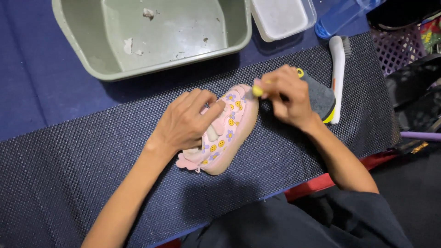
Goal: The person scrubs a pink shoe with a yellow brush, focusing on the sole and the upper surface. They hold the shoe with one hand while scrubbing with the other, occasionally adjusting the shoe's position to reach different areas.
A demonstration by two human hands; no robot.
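Small pink shoe point(226, 133) with yellow smiley and purple flower print lies on its side mid-mat, on the dark mesh mat point(82, 174), toe pointing away from the person, heel tab toward them.

Left hand point(186, 121) lies over the shoe's upper, fingers curled down on it and pinning it against the mat; thumb side is toward the shoe opening.

Right hand point(285, 95) is just right of the shoe's toe, fingers pinched shut around a small yellow-handled brush point(258, 90). Its near end touches the toe edge of the shoe. A yellow tip pokes out behind the knuckles. Can't see the bristles.

Right of the shoe, partly under the right hand: grey sponge with a yellow edge point(321, 98), lying on the mat. Just beyond it, a white scrub brush point(338, 69) lies lengthwise, touching the sponge's far side.

Above the shoe, off the mat on the blue cloth point(36, 82): grey-green plastic basin point(73, 41), with bits of debris on its floor. Right of the basin, a clear box with a white lid point(281, 16), then a blue bottle point(340, 16) lying tilted. Far right of the shoe: purple mesh basket point(399, 48).
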